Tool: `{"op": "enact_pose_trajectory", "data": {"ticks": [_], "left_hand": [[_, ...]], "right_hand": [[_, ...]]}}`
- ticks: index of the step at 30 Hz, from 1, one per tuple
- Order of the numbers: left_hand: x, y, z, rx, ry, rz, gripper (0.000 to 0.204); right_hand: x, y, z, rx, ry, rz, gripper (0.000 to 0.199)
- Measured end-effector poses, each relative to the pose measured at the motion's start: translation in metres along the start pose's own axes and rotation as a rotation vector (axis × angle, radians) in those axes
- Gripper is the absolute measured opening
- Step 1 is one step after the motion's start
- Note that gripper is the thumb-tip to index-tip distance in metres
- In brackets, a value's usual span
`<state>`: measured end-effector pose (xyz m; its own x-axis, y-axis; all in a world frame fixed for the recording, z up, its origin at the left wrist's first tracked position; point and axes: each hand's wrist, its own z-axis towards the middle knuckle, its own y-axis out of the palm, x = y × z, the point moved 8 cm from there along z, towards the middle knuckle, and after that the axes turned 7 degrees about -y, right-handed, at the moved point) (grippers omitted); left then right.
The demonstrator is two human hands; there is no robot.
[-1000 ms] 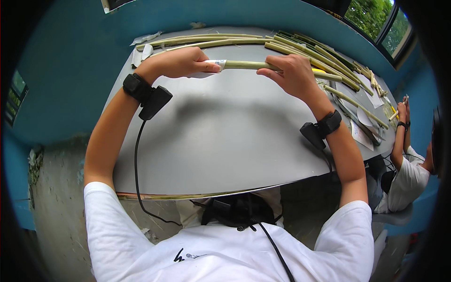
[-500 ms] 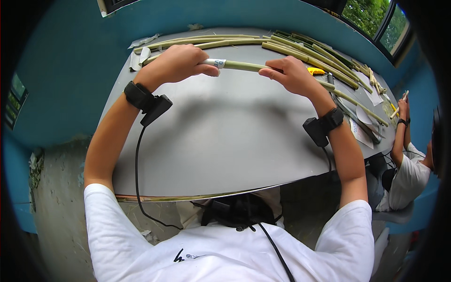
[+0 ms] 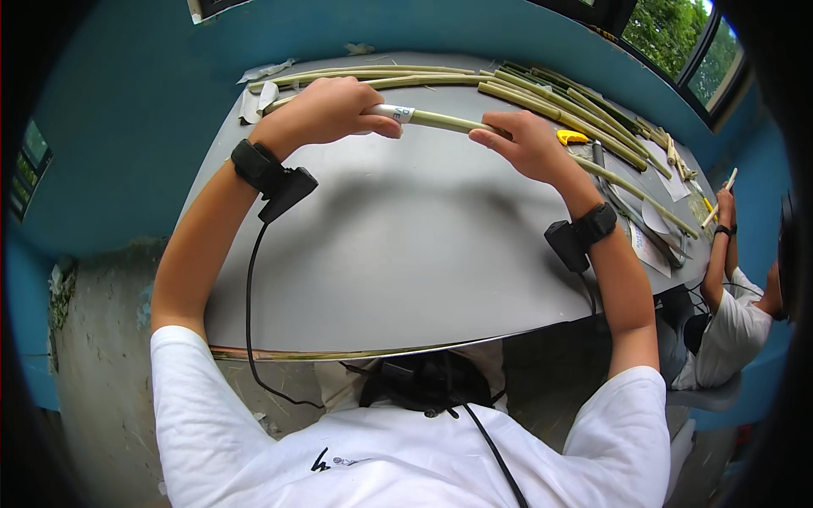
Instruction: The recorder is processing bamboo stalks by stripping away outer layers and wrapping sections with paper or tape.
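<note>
I hold a pale green stalk (image 3: pixel 446 122), bamboo-like, level over the far part of the table. My left hand (image 3: pixel 332 110) is closed around its left part, where a white paper wrap (image 3: pixel 396 113) with blue print sticks out past the fingers. Farther along, my right hand (image 3: pixel 532 144) grips the bare stalk, thumb along the near side. Another stretch of stalk (image 3: pixel 635 188) shows beyond my right wrist; whether it belongs to the same piece is hidden by the hand. Both wrists wear black straps with cabled boxes.
Several long stalks (image 3: pixel 559 106) lie along the table's (image 3: pixel 406 254) far edge. By my right hand are a yellow-handled tool (image 3: pixel 572 136) and paper sheets (image 3: pixel 652 247). Crumpled white paper (image 3: pixel 251 105) sits at the far left. At the right, another person (image 3: pixel 727 326) holds a thin stick.
My right hand has come slightly nearer, so the stalk slopes a little more toward the right. Both hands keep their grip. The other person's stick has shifted slightly.
</note>
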<state>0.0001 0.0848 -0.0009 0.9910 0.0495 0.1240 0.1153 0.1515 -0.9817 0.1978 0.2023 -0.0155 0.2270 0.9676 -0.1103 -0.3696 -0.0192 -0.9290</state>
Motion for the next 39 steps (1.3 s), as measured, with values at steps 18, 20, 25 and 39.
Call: {"op": "enact_pose_trajectory", "data": {"ticks": [18, 20, 25, 39], "left_hand": [[0.005, 0.016, -0.001, -0.156, 0.036, -0.175, 0.051], [0.002, 0.018, 0.0, -0.187, 0.026, -0.306, 0.05], [0.015, 0.001, -0.001, 0.039, 0.059, 0.1, 0.044], [-0.001, 0.011, 0.002, -0.169, -0.012, -0.162, 0.043]], "right_hand": [[-0.016, -0.008, 0.0, 0.092, -0.124, -0.143, 0.038], [-0.025, -0.017, -0.002, 0.265, -0.243, -0.198, 0.036], [0.002, 0.01, -0.003, -0.105, 0.087, 0.384, 0.047], [-0.022, -0.024, -0.002, 0.294, -0.338, -0.16, 0.041]]}}
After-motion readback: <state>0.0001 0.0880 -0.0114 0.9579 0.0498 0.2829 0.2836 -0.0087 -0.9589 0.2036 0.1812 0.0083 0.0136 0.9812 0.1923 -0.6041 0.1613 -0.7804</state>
